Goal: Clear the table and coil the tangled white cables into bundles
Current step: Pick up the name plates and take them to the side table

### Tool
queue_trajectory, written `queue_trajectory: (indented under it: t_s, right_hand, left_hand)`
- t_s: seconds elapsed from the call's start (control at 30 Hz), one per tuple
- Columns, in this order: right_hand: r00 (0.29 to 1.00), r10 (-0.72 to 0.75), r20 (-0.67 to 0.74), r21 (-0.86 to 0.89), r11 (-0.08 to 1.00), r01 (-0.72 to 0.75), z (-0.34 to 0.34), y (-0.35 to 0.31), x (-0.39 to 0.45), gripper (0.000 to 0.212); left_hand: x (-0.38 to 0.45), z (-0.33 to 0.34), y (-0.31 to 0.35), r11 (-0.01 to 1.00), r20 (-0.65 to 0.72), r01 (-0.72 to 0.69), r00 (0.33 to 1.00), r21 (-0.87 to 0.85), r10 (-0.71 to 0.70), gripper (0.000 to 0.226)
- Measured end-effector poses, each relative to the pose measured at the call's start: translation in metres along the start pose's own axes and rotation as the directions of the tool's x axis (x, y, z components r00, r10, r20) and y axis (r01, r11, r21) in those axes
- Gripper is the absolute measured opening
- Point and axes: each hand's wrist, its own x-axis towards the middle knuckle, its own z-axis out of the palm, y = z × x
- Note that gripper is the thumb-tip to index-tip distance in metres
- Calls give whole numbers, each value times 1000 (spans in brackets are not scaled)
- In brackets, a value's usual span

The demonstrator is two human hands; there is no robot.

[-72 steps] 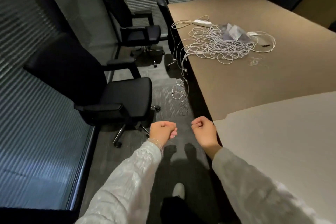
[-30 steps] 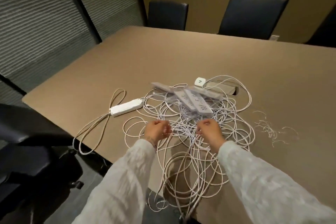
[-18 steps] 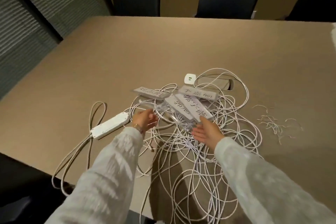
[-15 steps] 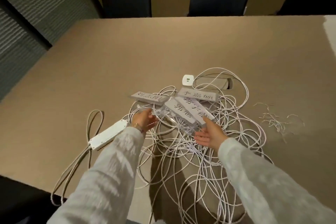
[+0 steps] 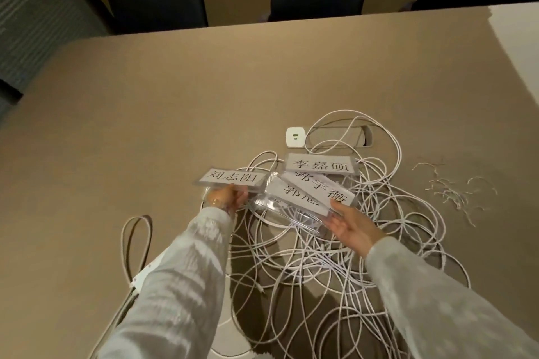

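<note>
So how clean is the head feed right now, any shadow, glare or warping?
Head view: dim and warm; the arms shade the white cables near the bottom edge. Faint glare on the clear name-card holders; the print stays sharp. Wide-angle bends the table edges. Top right corner washes out pale.

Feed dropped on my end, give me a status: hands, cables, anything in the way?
Left hand grips one name plate. Right hand open under the plate stack. White cables uncoiled, tangled. Plates sit atop the tangle.
</note>
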Motion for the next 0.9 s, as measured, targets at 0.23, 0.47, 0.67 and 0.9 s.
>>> queue_trajectory:
  t_s: [0.23,0.47,0.67,0.9]
  right_hand:
    - [1000,-14,15,-69,998,15,-2,-13,-3,24]
    - [999,-51,7,-200,978,51,-5,-18,1,19]
    - [1000,-19,0,-242,970,18,-3,-16,-4,12]
    - [990,105,92,-400,914,-59,-8,-16,-13,17]
  left_hand:
    - [-28,-7,-7,997,-130,-52,990,56,59,14]
    - [-68,-19,-21,980,-262,-188,951,-67,164,17]
    - [-98,10,-43,994,-57,-99,994,-51,96,14]
    - [-114,66,-65,999,331,35,943,-29,-23,24]
